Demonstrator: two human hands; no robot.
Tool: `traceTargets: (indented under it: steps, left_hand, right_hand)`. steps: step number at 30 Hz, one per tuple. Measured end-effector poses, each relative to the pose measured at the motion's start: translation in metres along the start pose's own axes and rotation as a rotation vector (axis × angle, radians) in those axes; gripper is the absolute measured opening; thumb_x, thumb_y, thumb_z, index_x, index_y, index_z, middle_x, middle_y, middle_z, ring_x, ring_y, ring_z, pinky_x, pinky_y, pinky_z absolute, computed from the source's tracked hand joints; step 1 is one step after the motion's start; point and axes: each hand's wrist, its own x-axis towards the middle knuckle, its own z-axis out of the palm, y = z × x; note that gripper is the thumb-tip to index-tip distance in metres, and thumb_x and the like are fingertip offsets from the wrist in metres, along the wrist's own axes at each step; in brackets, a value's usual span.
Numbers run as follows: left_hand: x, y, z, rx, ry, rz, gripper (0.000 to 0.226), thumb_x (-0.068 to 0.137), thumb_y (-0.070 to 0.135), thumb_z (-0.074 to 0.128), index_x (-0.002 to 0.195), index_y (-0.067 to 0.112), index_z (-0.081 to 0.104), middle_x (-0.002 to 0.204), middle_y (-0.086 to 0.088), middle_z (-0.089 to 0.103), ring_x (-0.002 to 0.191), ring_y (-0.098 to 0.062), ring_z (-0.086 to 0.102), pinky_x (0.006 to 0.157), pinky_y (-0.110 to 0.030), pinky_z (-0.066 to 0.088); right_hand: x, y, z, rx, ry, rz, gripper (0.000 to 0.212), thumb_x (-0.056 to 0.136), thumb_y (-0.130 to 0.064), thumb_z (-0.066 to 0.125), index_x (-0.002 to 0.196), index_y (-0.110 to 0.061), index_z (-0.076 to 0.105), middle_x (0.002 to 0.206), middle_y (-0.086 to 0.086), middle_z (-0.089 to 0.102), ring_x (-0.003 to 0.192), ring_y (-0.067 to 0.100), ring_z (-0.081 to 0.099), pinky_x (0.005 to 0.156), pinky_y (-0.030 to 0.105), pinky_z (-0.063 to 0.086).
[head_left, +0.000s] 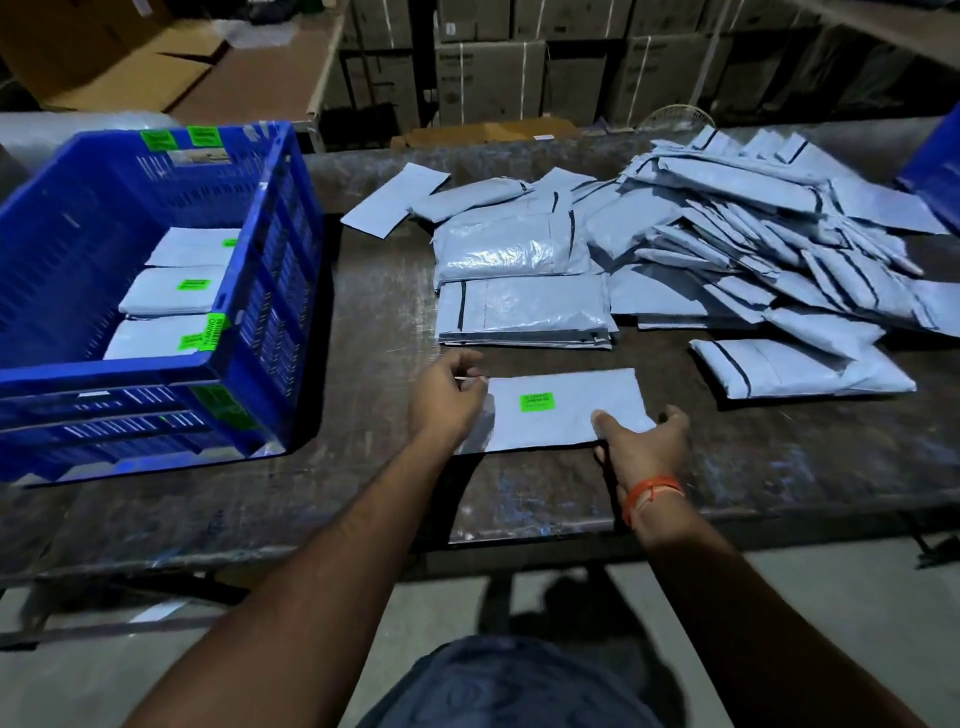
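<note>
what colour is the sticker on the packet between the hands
Bright green sticker with dark print, on the grey packet; head view shows it best.

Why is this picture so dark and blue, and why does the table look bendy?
Head view: the light is dim with a blue cast, so the far boxes sink into shadow. Shine glints off the plastic bags and the worn table. The wide lens bows the table edge and the blue crate. The packet smears beside the left hand, and its green label is too soft to read.
</note>
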Motion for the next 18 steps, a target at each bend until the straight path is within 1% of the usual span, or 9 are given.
traceTargets:
  steps: [1, 3, 5, 6, 8, 11, 13, 15, 18]
  left_hand:
    - [-0.002, 0.000, 0.002, 0.131, -0.015, 0.064, 0.026, 0.078, 0.020, 0.064, 0.101, 0.030, 0.070, 0.096, 0.008, 0.072, 0.084, -0.015, 0.068, 0.085, -0.036, 0.057]
    - [-0.007, 0.000, 0.005, 0.360, -0.020, 0.182, 0.031, 0.079, 0.023, 0.061, 0.108, 0.029, 0.070, 0.109, 0.006, 0.069, 0.096, -0.018, 0.064, 0.087, -0.036, 0.054]
    - [-0.014, -0.002, 0.009, 0.541, -0.036, 0.295, 0.035, 0.083, 0.027, 0.057, 0.116, 0.030, 0.067, 0.117, 0.004, 0.063, 0.107, -0.022, 0.058, 0.092, -0.039, 0.051]
    - [-0.018, -0.004, 0.012, 0.607, -0.056, 0.356, 0.035, 0.087, 0.028, 0.056, 0.121, 0.028, 0.065, 0.122, 0.002, 0.060, 0.112, -0.023, 0.054, 0.094, -0.040, 0.049]
    - [-0.028, -0.008, 0.018, 0.694, -0.104, 0.448, 0.040, 0.093, 0.028, 0.054, 0.132, 0.020, 0.058, 0.137, -0.004, 0.053, 0.123, -0.028, 0.048, 0.100, -0.042, 0.046]
    - [-0.038, -0.010, 0.030, 0.787, -0.145, 0.480, 0.051, 0.097, 0.031, 0.049, 0.145, 0.014, 0.046, 0.157, -0.013, 0.035, 0.143, -0.034, 0.031, 0.114, -0.046, 0.034]
    - [-0.040, -0.009, 0.038, 0.825, -0.185, 0.416, 0.054, 0.102, 0.034, 0.041, 0.153, 0.015, 0.035, 0.164, -0.014, 0.021, 0.150, -0.037, 0.018, 0.119, -0.049, 0.026]
    - [-0.040, -0.009, 0.045, 0.860, -0.248, 0.359, 0.057, 0.106, 0.038, 0.032, 0.159, 0.019, 0.023, 0.168, -0.012, 0.009, 0.153, -0.036, 0.006, 0.122, -0.050, 0.018]
    - [-0.041, -0.017, 0.046, 0.947, -0.275, 0.363, 0.059, 0.106, 0.045, 0.023, 0.161, 0.026, 0.014, 0.169, -0.006, 0.002, 0.155, -0.031, -0.001, 0.124, -0.050, 0.010]
  right_hand:
    - [0.000, -0.001, -0.004, -0.179, 0.012, -0.068, 0.091, 0.073, -0.021, 0.085, 0.147, -0.012, 0.034, 0.129, 0.015, 0.057, 0.106, 0.033, 0.064, 0.081, 0.034, 0.053]
    - [0.000, -0.004, -0.011, -0.516, 0.022, -0.225, 0.083, 0.074, -0.027, 0.081, 0.145, -0.013, 0.040, 0.135, 0.019, 0.048, 0.119, 0.038, 0.052, 0.096, 0.036, 0.045]
    - [0.000, -0.003, -0.014, -0.782, 0.037, -0.404, 0.069, 0.075, -0.035, 0.074, 0.137, -0.018, 0.049, 0.138, 0.018, 0.039, 0.123, 0.039, 0.042, 0.100, 0.042, 0.043]
    - [0.001, -0.001, -0.013, -0.879, 0.033, -0.503, 0.063, 0.078, -0.037, 0.071, 0.135, -0.019, 0.052, 0.142, 0.016, 0.037, 0.126, 0.038, 0.038, 0.100, 0.045, 0.043]
    - [0.005, 0.004, -0.007, -0.990, -0.070, -0.686, 0.058, 0.087, -0.038, 0.063, 0.140, -0.020, 0.051, 0.151, 0.013, 0.036, 0.135, 0.036, 0.033, 0.105, 0.047, 0.040]
    - [0.011, 0.005, 0.007, -1.114, -0.278, -0.858, 0.056, 0.099, -0.036, 0.047, 0.152, -0.023, 0.037, 0.162, 0.008, 0.026, 0.149, 0.030, 0.019, 0.113, 0.047, 0.031]
    - [0.016, 0.005, 0.014, -1.183, -0.382, -0.910, 0.056, 0.102, -0.035, 0.040, 0.156, -0.026, 0.028, 0.165, 0.003, 0.018, 0.152, 0.026, 0.012, 0.115, 0.048, 0.026]
    - [0.021, 0.008, 0.016, -1.262, -0.460, -0.932, 0.056, 0.104, -0.036, 0.034, 0.158, -0.029, 0.021, 0.166, -0.002, 0.014, 0.153, 0.024, 0.007, 0.117, 0.049, 0.020]
    - [0.029, 0.010, 0.013, -1.369, -0.504, -0.939, 0.055, 0.106, -0.040, 0.026, 0.159, -0.032, 0.014, 0.167, -0.006, 0.009, 0.154, 0.019, 0.002, 0.119, 0.048, 0.011]
